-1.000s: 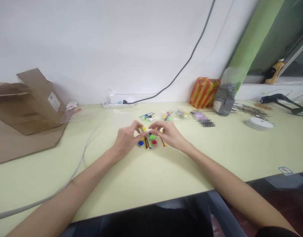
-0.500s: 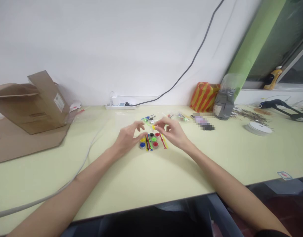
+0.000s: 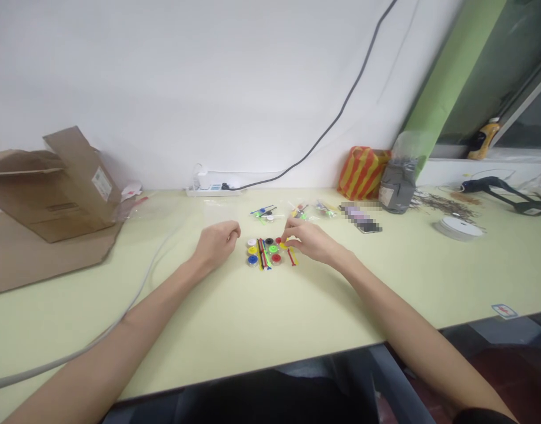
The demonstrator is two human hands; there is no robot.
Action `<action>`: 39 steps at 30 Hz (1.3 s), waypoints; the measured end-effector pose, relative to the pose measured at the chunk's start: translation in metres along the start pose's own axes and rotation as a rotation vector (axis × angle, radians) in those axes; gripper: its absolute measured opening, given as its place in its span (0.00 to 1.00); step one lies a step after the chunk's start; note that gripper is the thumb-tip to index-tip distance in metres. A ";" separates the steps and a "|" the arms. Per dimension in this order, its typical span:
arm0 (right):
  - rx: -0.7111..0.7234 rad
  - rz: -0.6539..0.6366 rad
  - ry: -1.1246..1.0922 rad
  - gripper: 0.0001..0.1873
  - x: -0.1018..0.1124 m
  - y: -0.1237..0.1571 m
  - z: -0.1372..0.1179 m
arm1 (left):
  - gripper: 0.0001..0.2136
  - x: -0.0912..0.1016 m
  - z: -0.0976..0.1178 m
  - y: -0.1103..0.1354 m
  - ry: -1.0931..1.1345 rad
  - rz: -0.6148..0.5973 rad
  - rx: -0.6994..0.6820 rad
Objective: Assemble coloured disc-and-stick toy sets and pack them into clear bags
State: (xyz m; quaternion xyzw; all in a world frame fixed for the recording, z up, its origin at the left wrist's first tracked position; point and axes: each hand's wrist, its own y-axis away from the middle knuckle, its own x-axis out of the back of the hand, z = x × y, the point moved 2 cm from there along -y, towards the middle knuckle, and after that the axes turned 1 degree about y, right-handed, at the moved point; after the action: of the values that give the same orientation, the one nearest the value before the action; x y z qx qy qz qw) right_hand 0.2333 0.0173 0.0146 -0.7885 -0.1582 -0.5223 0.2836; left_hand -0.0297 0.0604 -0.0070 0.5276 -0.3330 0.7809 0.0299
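My right hand [image 3: 309,240] is closed in a pinch on a small yellow round piece [image 3: 283,245], at the right side of the small parts on the table. My left hand [image 3: 216,242] rests to the left of them with its fingers curled in and nothing seen in it. Between the hands are small round pieces with coloured tops, among them a blue one [image 3: 252,259], a bright green one [image 3: 274,249] and a black one [image 3: 269,241]. Thin coloured sticks [image 3: 263,254] lie among them, and a red stick [image 3: 292,257] lies below my right hand.
Behind the hands lie more small coloured parts [image 3: 265,213]. A cardboard box [image 3: 71,200] stands at the left, near a pale cable [image 3: 142,294]. Toward the right are a phone [image 3: 362,219], a striped bag [image 3: 362,174], a grey bag [image 3: 396,187] and a white spool [image 3: 459,228].
My right hand has brought the yellow piece down to the right side of the group. My left hand has drawn back left, its fingers now curled, uncovering a white round piece.
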 end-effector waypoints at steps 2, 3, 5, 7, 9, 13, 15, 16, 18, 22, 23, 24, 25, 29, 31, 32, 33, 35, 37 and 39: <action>-0.009 -0.017 -0.007 0.08 0.000 0.000 0.000 | 0.11 0.000 0.000 0.000 -0.003 -0.009 0.002; -0.010 -0.023 -0.008 0.08 0.000 0.000 0.000 | 0.11 0.000 0.000 0.000 -0.005 -0.011 0.001; -0.011 -0.034 -0.011 0.08 0.000 -0.001 0.000 | 0.11 -0.001 0.000 0.000 -0.008 -0.017 0.002; -0.014 -0.045 -0.013 0.07 -0.001 -0.001 0.001 | 0.11 -0.001 0.000 0.000 -0.010 -0.024 0.003; -0.016 -0.055 -0.015 0.08 -0.002 -0.001 0.002 | 0.11 -0.002 0.001 0.000 -0.011 -0.030 0.004; -0.016 -0.064 -0.009 0.08 -0.003 -0.002 0.004 | 0.12 -0.002 0.002 -0.001 -0.011 -0.043 0.007; -0.017 -0.063 -0.004 0.09 -0.003 -0.001 0.005 | 0.12 -0.002 0.002 -0.001 -0.009 -0.048 0.007; -0.016 -0.062 -0.003 0.09 -0.003 -0.001 0.004 | 0.12 -0.001 0.003 -0.001 -0.008 -0.049 0.007; -0.013 -0.058 0.000 0.09 -0.003 -0.001 0.003 | 0.12 -0.001 0.003 -0.001 -0.007 -0.047 0.006; -0.011 -0.054 0.009 0.09 -0.002 0.000 0.001 | 0.13 -0.001 0.004 0.000 -0.008 -0.048 0.000; -0.013 -0.057 0.008 0.09 -0.002 0.000 0.001 | 0.13 -0.001 0.004 0.000 -0.009 -0.049 -0.001; -0.016 -0.061 0.007 0.09 -0.002 0.000 0.001 | 0.13 -0.001 0.004 0.000 -0.011 -0.051 0.000; -0.017 -0.066 0.007 0.10 -0.002 0.001 0.001 | 0.13 -0.001 0.005 0.000 -0.013 -0.053 0.002; -0.011 -0.075 0.016 0.11 -0.003 0.001 0.002 | 0.13 -0.001 0.005 0.000 -0.011 -0.060 0.008; -0.005 -0.074 0.021 0.11 -0.004 0.001 0.003 | 0.12 -0.002 0.005 0.000 -0.008 -0.061 0.005; -0.002 -0.074 0.025 0.10 -0.004 0.001 0.003 | 0.12 -0.002 0.004 0.000 -0.008 -0.062 0.003; 0.000 -0.074 0.031 0.10 -0.004 0.001 0.003 | 0.12 -0.002 0.004 0.000 -0.008 -0.062 0.002; 0.001 -0.073 0.040 0.10 -0.005 0.000 0.004 | 0.12 -0.003 0.004 0.000 -0.008 -0.063 0.001; 0.001 -0.070 0.043 0.09 -0.005 0.000 0.003 | 0.12 -0.003 0.004 0.000 -0.007 -0.065 0.001; -0.004 -0.065 0.044 0.09 -0.005 0.000 0.002 | 0.12 -0.003 0.004 0.000 -0.004 -0.065 0.000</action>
State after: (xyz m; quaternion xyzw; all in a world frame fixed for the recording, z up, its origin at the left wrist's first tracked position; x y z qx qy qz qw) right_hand 0.2327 0.0184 0.0097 -0.7718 -0.1766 -0.5488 0.2683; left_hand -0.0250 0.0592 -0.0082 0.5397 -0.3160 0.7784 0.0545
